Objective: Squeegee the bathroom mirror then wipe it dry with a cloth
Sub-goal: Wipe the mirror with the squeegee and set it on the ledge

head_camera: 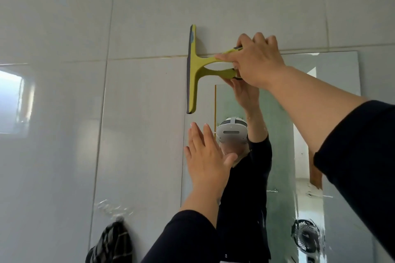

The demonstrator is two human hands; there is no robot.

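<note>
A yellow-green squeegee (193, 70) with a dark rubber blade stands vertical at the mirror's upper left corner, its blade along the left edge and reaching above the top edge onto the tile. My right hand (254, 60) grips its looped handle. The mirror (333, 83) hangs on the wall at the right. My left hand (206, 156) is flat with fingers apart against the mirror's left edge, below the squeegee. A dark checked cloth (113, 243) hangs from a hook on the tiles at the lower left.
Glossy grey wall tiles (85, 28) surround the mirror. The mirror reflects a person wearing a headset, a small black fan (306, 235) and a doorway. A clear suction hook (118, 218) holds the cloth.
</note>
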